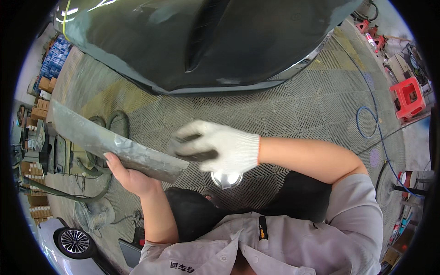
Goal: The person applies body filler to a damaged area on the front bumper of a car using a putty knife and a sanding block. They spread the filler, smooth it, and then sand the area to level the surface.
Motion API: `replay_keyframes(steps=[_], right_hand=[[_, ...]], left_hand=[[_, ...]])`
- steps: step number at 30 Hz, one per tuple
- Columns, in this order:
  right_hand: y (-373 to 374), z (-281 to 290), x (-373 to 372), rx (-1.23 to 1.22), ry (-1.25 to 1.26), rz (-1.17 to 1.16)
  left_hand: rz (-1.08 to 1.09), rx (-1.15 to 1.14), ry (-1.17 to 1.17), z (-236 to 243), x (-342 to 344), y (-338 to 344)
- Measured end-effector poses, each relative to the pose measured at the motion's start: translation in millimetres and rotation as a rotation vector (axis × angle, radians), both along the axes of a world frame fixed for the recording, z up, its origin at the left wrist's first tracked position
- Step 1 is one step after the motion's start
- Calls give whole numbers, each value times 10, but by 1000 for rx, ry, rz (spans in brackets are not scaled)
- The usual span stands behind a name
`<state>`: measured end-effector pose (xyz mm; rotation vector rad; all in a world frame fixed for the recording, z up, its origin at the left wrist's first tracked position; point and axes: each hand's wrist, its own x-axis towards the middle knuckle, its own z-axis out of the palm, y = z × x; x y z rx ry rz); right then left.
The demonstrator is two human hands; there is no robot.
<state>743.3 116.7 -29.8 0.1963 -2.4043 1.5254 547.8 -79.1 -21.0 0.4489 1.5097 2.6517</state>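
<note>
Head view: your left hand (133, 179), bare, is closed on the lower edge of a long grey panel (114, 144), thumb on the near face, other fingers hidden behind. The panel slants from upper left of that hand to lower right, its surface mottled. Your right hand (229, 144), in a white knit glove (245, 153), is half curled at the panel's right end. A dark grey patch (204, 156) shows under its fingers; cannot tell whether this is a held pad or soiling, nor whether contact is made. Just below the right hand: a round silver container (228, 178). Beyond both hands: a dark car front (256, 59).

Step in hand (judged): rubbing or wiping the panel face. Next move likely calls for a firm left grip and light, flat right-hand pressure; the unsupported ends might flex.
</note>
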Motion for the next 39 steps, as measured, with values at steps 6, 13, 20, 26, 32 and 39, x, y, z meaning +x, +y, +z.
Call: replay_keyframes(steps=[6,13,20,26,32,39], right_hand=[[769,-74,661,-101,-199,-131],[1986,467,736,-107,-89,-368],[1820,-414,436,235,-217,-281],[1700,-655,1246,-413,-91,-357],[1208,-546,1940,-797,356,-898],[856,-303,2681,-595,296,-1010]], left_hand=[[-38,-21,123,154,170,155],[-144,-73,140,172,427,241],[-159,-50,116,245,696,509],[-152,-80,368,456,899,685],[-380,-32,516,603,1322,1414],[-550,113,738,623,2215,2622]])
